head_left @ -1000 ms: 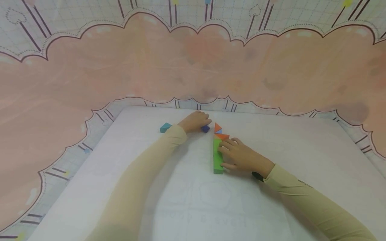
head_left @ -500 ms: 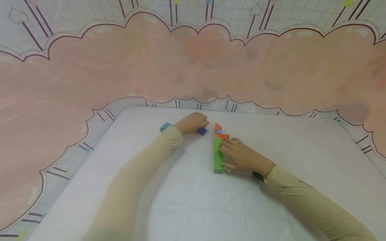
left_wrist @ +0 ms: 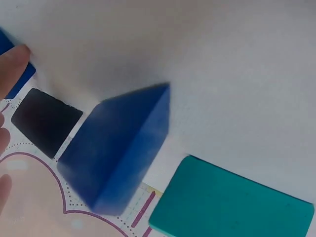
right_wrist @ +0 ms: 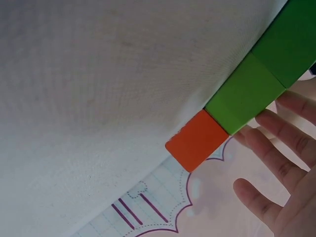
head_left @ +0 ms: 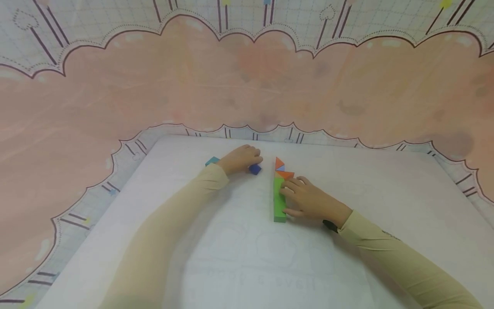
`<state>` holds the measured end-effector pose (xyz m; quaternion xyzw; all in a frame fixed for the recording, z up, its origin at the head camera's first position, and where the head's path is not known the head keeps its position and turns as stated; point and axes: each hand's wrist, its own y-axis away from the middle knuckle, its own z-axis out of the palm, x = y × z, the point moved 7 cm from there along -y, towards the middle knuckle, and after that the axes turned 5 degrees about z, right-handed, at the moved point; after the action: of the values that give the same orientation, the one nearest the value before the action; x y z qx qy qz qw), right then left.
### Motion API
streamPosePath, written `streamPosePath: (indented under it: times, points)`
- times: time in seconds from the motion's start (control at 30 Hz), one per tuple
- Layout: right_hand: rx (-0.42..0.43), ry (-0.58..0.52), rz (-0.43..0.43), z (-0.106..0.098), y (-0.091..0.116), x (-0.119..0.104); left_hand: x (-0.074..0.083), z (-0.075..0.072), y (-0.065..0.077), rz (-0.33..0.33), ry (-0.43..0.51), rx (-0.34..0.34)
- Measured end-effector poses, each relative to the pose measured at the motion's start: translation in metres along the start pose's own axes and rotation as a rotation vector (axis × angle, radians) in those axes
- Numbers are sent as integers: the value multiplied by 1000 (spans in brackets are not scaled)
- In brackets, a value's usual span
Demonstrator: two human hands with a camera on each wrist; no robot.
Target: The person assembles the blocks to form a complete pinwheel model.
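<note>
In the head view my left hand (head_left: 241, 158) holds a dark blue block (head_left: 255, 169) low over the white table, left of a row of blocks. Its fingers are bent; one fingertip lies on a blue block (left_wrist: 19, 81) in the left wrist view. A teal block (head_left: 212, 161) shows partly behind this wrist. My right hand (head_left: 308, 199) has its fingers spread, with fingertips against the right side of the green blocks (head_left: 279, 208). Beyond them in the row lie an orange triangular block (head_left: 285, 175), a light blue one (head_left: 281, 168) and another orange triangle (head_left: 279, 162).
The left wrist view also shows a blue triangular prism (left_wrist: 113, 148), a dark block (left_wrist: 47, 123) and a teal block (left_wrist: 232, 197) near the table edge. The white table (head_left: 386, 184) has a patterned cloth (head_left: 247, 86) behind it.
My left hand has slid left and slightly nearer, and the dark blue block has moved left with it, away from the row. The right hand has stayed at the green blocks.
</note>
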<state>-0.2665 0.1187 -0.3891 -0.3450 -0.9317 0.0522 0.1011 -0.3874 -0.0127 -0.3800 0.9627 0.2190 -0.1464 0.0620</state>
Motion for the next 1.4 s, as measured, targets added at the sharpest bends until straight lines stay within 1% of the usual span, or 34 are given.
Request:
streamPosePath:
  times: [0.13,0.27,0.37,0.47,0.7,1.07,1.2,1.4]
  points:
    - [-2,-2,1,0,0,0,2,1,4,13,21,7]
    - [4,-4,-2,-1,0,0,5,-2,10,40,21,62]
    - [10,-3,-4,-3,1,-1,7,-7,16,47,24,104]
    - [7,-2,-3,-3,1,-1,7,-6,18,46,19,114]
    - [-9,-10,5,-3,1,-1,6,-3,23,37,8,113]
    - [3,-1,3,-3,1,-1,8,-11,35,19,-3,128]
    - [4,5,0,-3,1,-1,9,-10,36,18,4,124]
    - [-6,0,3,-2,1,-1,11,-10,34,11,11,114]
